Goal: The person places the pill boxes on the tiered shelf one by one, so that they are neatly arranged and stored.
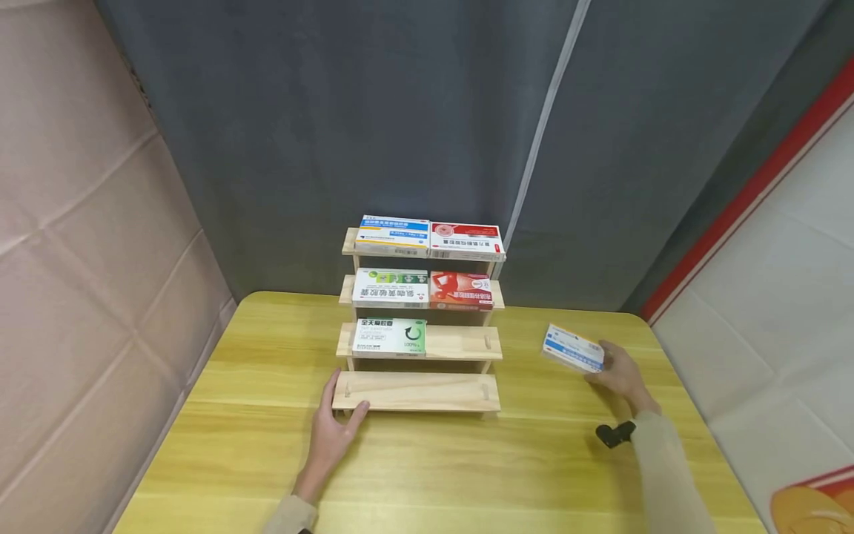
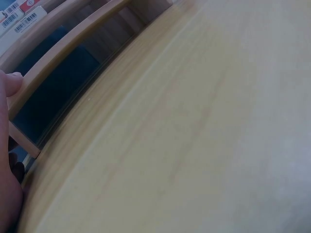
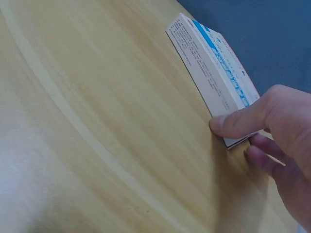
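Note:
My right hand (image 1: 620, 374) pinches one end of a white medicine box (image 1: 574, 348) with a blue band, to the right of a stepped wooden rack (image 1: 416, 391). In the right wrist view the thumb (image 3: 238, 121) presses the printed side of the box (image 3: 201, 68), and other fingers lie behind its end. Whether the box touches the table cannot be told. My left hand (image 1: 331, 430) holds the left end of the rack's lowest step, thumb on its front edge. The left wrist view shows that thumb (image 2: 13, 83) on the wood; most fingers are hidden.
The top step carries a blue-and-white box (image 1: 392, 236) and a red-and-white box (image 1: 467, 239). Below them are a green-and-white box (image 1: 391, 288) and a red box (image 1: 462, 289). Another green-and-white box (image 1: 389, 337) lies left on the third step. A grey curtain (image 1: 333, 133) hangs behind the table (image 1: 427, 475).

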Demonstrator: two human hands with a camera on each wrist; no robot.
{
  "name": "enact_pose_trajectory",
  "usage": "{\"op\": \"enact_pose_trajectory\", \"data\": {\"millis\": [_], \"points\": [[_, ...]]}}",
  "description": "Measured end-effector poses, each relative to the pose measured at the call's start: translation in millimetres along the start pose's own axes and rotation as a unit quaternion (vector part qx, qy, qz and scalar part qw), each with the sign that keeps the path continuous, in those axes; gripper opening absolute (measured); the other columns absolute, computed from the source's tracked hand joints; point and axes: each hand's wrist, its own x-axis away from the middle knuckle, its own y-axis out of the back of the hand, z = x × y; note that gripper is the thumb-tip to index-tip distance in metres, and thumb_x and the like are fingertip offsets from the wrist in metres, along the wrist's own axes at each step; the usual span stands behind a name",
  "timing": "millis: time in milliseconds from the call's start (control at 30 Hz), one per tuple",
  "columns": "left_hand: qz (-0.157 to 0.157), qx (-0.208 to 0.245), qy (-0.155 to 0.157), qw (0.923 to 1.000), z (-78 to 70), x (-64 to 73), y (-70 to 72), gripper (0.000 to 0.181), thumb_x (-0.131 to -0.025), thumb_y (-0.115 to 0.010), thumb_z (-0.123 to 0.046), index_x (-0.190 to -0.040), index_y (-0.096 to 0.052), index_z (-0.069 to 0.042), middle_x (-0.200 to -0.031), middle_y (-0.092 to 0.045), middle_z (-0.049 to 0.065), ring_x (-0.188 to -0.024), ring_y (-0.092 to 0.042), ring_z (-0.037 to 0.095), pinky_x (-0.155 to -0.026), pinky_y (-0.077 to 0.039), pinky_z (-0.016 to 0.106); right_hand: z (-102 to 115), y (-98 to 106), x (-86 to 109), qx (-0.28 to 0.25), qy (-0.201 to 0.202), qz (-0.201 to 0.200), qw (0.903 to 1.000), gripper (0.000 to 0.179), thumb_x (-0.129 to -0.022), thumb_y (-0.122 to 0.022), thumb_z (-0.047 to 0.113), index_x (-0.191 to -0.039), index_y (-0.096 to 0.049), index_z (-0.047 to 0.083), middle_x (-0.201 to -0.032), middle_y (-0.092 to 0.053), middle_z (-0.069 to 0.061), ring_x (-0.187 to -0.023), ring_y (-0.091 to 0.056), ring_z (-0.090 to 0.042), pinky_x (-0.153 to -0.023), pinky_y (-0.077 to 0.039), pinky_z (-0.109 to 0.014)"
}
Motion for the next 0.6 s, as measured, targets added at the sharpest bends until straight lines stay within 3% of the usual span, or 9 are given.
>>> {"op": "enact_pose_trajectory", "data": {"millis": [67,167,300,467,600], "points": [[0.002,0.001,0.003,1.0000,-12.2,1.5,2.1,0.083,-0.091,-0.076,-0.013,-0.158,-0.028,-0.005,-0.154,-0.045,0.024,-0.142,-0.043,0.044,-0.122,-0.027,0.063,0,-2,3.4,-0.024,-0.015,-0.003,0.9996,0.094,-0.078,-0.084,0.009,-0.146,-0.027,-0.023,-0.138,-0.042,-0.049,-0.120,-0.052,-0.062,-0.101,-0.050,-0.066],[0.003,0.002,0.006,1.0000,-14.0,2.0,2.0,0.084,-0.090,-0.075,-0.010,-0.158,-0.027,-0.002,-0.153,-0.046,0.026,-0.142,-0.043,0.045,-0.122,-0.027,0.063,-3,-6,8.2,-0.070,-0.043,-0.016,0.9965,0.094,-0.082,-0.082,0.008,-0.150,-0.023,-0.019,-0.139,-0.043,-0.048,-0.123,-0.052,-0.059,-0.094,-0.059,-0.038],[0.002,0.005,-0.001,1.0000,7.0,0.3,-1.2,0.084,-0.091,-0.076,-0.016,-0.159,-0.028,-0.009,-0.154,-0.047,0.022,-0.142,-0.044,0.042,-0.123,-0.028,0.061,-5,-9,13.4,-0.102,-0.067,-0.038,0.9918,0.094,-0.085,-0.081,0.010,-0.153,-0.021,-0.016,-0.141,-0.043,-0.047,-0.127,-0.051,-0.057,-0.077,-0.046,-0.006],[0.002,0.006,-0.011,0.9999,11.2,-0.5,-1.0,0.083,-0.092,-0.076,-0.021,-0.159,-0.029,-0.011,-0.155,-0.046,0.020,-0.144,-0.043,0.041,-0.123,-0.027,0.062,0,-13,18.0,-0.140,-0.099,-0.069,0.9827,0.097,-0.089,-0.079,0.015,-0.158,-0.015,-0.009,-0.146,-0.040,-0.044,-0.134,-0.047,-0.055,-0.075,-0.038,0.004],[0.002,0.006,-0.011,0.9999,10.0,-0.7,0.1,0.083,-0.092,-0.076,-0.021,-0.159,-0.029,-0.012,-0.156,-0.045,0.020,-0.144,-0.042,0.040,-0.123,-0.026,0.061,10,-15,19.7,-0.180,-0.119,-0.100,0.9713,0.098,-0.088,-0.080,0.017,-0.161,-0.016,-0.001,-0.148,-0.043,-0.040,-0.135,-0.049,-0.050,-0.075,-0.039,0.005]]}}
